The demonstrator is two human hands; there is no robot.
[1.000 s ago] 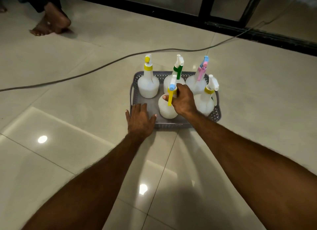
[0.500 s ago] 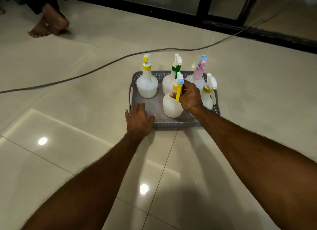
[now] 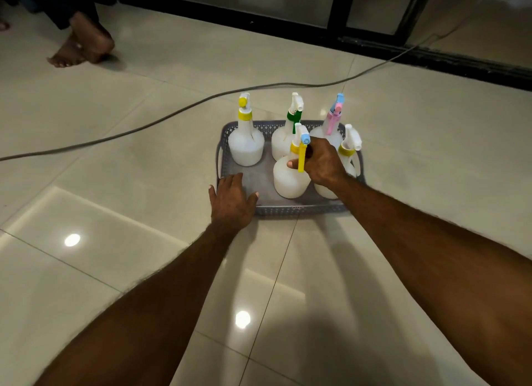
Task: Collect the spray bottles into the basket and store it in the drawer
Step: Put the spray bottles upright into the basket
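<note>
A grey perforated basket (image 3: 283,210) sits on the pale tiled floor (image 3: 129,184), and five white spray bottles stand upright inside it. Along the basket's far edge are three: one with a yellow collar (image 3: 246,146) at the far left corner, one with a green collar (image 3: 283,143) at the middle, and one with a pink trigger and blue nozzle (image 3: 331,126) toward the far right corner. A fourth bottle with a yellow collar and white head (image 3: 349,149) stands against the right edge, partly hidden behind the right hand. The fifth bottle (image 3: 289,178), with a yellow trigger and a blue nozzle tip, stands near the middle of the near edge, just beside the bottle at the right edge.

The right hand (image 3: 322,163) grips the neck of this fifth bottle, fingers curled round it behind the trigger and the thumb showing on the left side of the neck. The left hand (image 3: 231,204) rests on the basket's near left corner with its fingers laid flat over the rim and the thumb spread toward the basket floor; it grasps nothing.

A dark cable (image 3: 172,114) runs across the floor beyond the basket's far edge. Another person's bare foot (image 3: 83,45) is on the floor at the far left, and a dark-framed glass door (image 3: 331,8) lines the far side of the floor.
</note>
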